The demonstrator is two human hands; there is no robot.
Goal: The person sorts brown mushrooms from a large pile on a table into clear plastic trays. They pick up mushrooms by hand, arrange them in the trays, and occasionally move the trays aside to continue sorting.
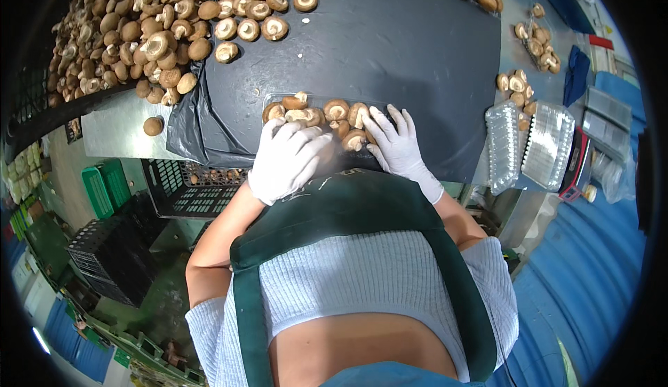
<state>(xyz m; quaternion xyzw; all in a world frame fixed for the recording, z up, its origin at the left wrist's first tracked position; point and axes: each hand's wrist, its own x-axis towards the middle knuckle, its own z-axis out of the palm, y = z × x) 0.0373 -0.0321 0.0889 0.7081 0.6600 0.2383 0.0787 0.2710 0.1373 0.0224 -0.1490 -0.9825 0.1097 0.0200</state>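
A clear plastic tray lies in front of me at the near edge of the black-covered table, with several brown shiitake mushrooms in it, some showing gills and stems. My left hand, in a white glove, is over the tray's left part. Its fingers curve down among the mushrooms, and what lies under the palm is hidden. At the tray's right end is my gloved right hand, fingers spread. Its index finger and thumb lie against mushrooms at that end; no firm hold shows.
A large shiitake heap covers the table's left side. Filled packs and stacked empty clear trays are on the right. A black plastic crate sits below the table edge at left, near a green crate.
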